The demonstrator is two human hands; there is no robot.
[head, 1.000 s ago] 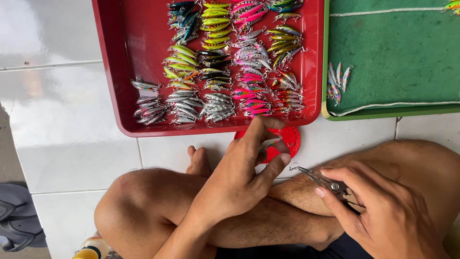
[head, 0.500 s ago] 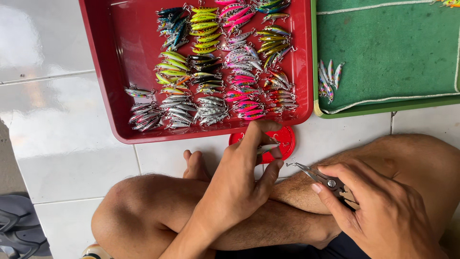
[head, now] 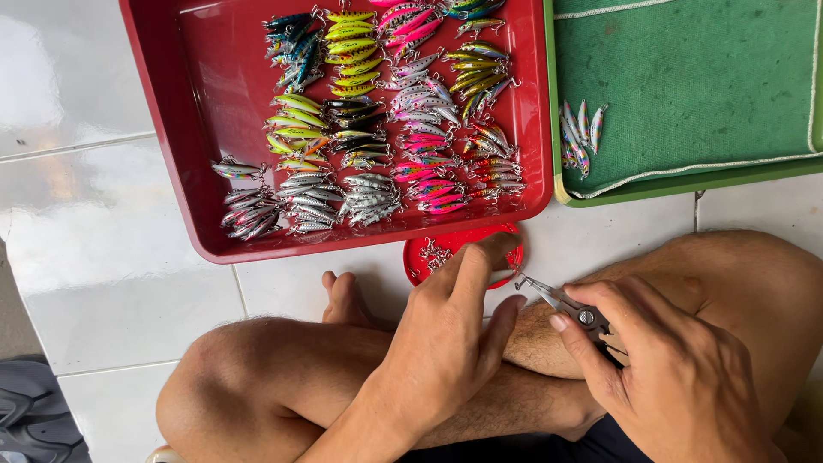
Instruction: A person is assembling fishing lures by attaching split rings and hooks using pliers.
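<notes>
You sit cross-legged on the glossy white tiled floor (head: 94, 223), knees spread across the lower part of the view. At 12 o'clock lies the big rectangular red plastic tray (head: 189, 111), and its right half is packed with rows of small fishing lures (head: 377, 111) in yellow-green, pink, blue, silver and black. At 2 o'clock, just beside it, sits the green tray lined with green cloth (head: 694, 77), with a few silvery lures (head: 579, 133) gathered near its left edge. Just below the red tray's near rim, around the centre, rests a small round red plastic lid (head: 429, 253) holding tiny metal bits.

Your left hand (head: 446, 351) reaches up over that lid, thumb and forefinger pinched together on a small lure (head: 501, 276), which is mostly hidden by the fingers. Your right hand (head: 677, 377), at 4 o'clock, is clamped around the handles of slim metal pliers (head: 570, 307), whose nose points toward 10 o'clock and meets the pinched lure's end. The two hands stay a little apart, joined only through tool and lure.
</notes>
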